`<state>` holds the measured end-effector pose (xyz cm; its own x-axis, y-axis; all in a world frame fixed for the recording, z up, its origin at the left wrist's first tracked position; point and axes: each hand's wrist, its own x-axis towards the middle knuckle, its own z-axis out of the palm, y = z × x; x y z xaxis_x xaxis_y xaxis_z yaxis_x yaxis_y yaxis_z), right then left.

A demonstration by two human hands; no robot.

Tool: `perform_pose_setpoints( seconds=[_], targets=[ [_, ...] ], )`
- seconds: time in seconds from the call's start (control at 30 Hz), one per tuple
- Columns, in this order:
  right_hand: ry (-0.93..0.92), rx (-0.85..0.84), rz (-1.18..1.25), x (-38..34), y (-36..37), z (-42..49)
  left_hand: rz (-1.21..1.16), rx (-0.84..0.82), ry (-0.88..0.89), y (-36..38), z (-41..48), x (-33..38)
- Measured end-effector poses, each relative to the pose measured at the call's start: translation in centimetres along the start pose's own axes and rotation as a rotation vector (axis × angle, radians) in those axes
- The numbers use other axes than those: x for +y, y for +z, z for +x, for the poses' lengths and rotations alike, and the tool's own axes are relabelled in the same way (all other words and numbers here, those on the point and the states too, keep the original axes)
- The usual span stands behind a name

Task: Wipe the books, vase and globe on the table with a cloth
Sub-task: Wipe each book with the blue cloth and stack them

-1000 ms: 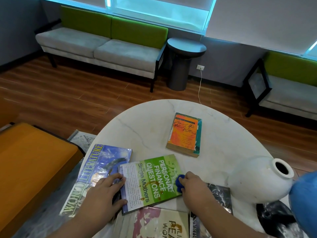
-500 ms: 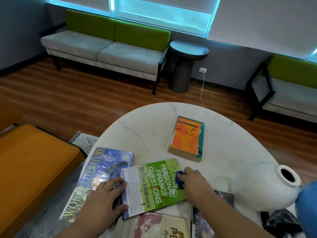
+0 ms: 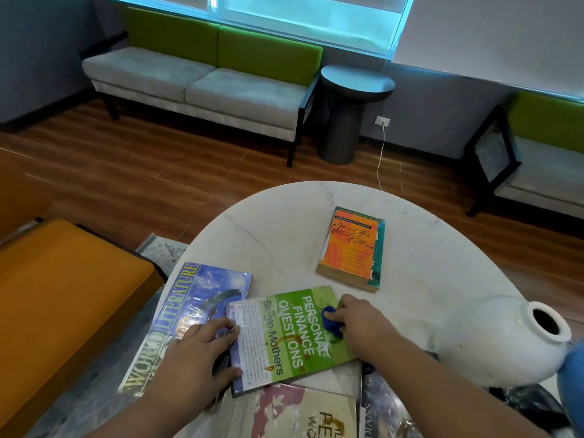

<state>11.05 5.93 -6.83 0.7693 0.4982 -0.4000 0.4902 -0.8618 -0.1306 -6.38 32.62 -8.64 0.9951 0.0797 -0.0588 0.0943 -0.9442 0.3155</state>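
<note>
Bare tabletop (image 3: 284, 235) mid; vase (image 3: 496, 339) blocks rt, books near edge.

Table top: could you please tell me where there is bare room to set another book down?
The table is bare left of the orange book, beyond the World Literature book, and between the orange book and the vase. The near edge is crowded: green book, left hand, right hand pinching the cloth.

Green sofa (image 3: 202, 80), round side table (image 3: 354, 86)
</note>
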Motion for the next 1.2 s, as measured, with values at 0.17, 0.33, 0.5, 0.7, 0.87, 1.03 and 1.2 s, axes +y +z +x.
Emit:
perform_pose_setpoints(
  seconds=[0.17, 0.33, 0.5, 0.7, 0.87, 1.03, 1.2],
  targets=[
    [-0.147, -0.029, 0.014, -1.2, 0.7, 0.2, -0.019, 0.004, -0.004, 0.0, 0.0, 0.0],
    [-0.076, 0.068, -0.043, -1.3, 0.2, 0.9, -0.009, 0.018, -0.004, 0.1, 0.0, 0.0],
    [-0.065, -0.043, 0.097, -2.5, -0.7, 0.4, 0.000, 0.042, 0.003, 0.1, -0.1, 0.1],
    [-0.119, -0.047, 0.026, -4.9, -1.8, 0.6, 0.018, 0.053, 0.023, 0.0, -0.1, 0.1],
    [-0.042, -0.041, -0.097, -5.0, -3.4, 1.7, 0.032, 0.046, 0.027, -0.3, -0.1, 0.4],
    [-0.315, -0.015, -0.183, -3.7, -2.5, 1.5, 0.026, 0.012, 0.011, -0.7, -0.1, 0.6],
    [-0.157, -0.018, -0.212, -0.9, -2.2, 0.6, 0.036, 0.002, -0.009, -1.0, -0.3, 0.9]
  ],
)
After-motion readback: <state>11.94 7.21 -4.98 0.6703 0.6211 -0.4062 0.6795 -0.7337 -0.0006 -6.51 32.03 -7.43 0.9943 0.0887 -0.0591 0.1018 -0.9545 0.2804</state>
